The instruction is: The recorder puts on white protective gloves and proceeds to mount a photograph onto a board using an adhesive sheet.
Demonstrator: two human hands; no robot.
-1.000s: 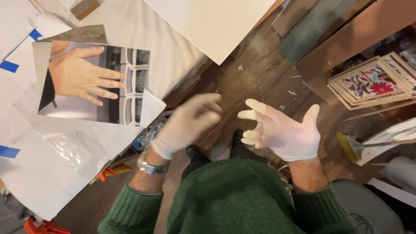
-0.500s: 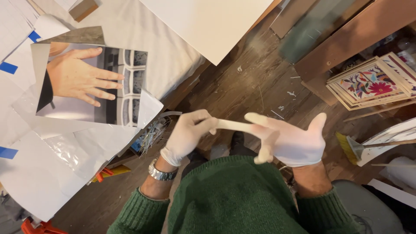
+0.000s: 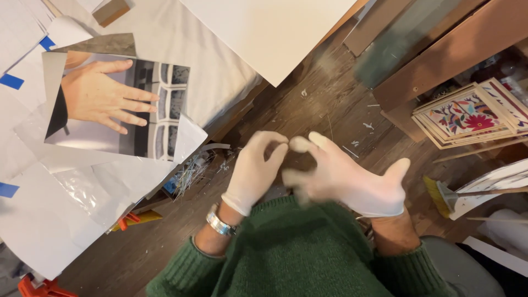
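We start with the worktop (image 3: 231, 71), which fills the upper left of the frame under a white cloth, its edge running diagonally down toward the middle. A big white board (image 3: 269, 33) lies across it at the top centre, overhanging the edge. On the left sits a large photographic print (image 3: 115, 107) showing a hand against window panes; it rests on loose white sheets, some pinned down with blue tape (image 3: 11, 81), which probably keeps them flat.

Below the worktop the dark wooden floor (image 3: 324, 104) shows, scattered with pale scraps. At the right edge, framed floral pictures (image 3: 467, 113) lean stacked against wooden panels, likely parked there out of the way.

In the lower centre we see our green sweater sleeves. The right hand (image 3: 352, 179) wears a white glove (image 3: 379, 192), fingers spread and blurred. The left hand (image 3: 256, 170), also gloved and with a metal wristwatch (image 3: 220, 223) just below the cuff, meets it fingertip to fingertip; it appears to pinch the right glove's fingertips, as if tugging the fit snug. The right hand holds nothing.
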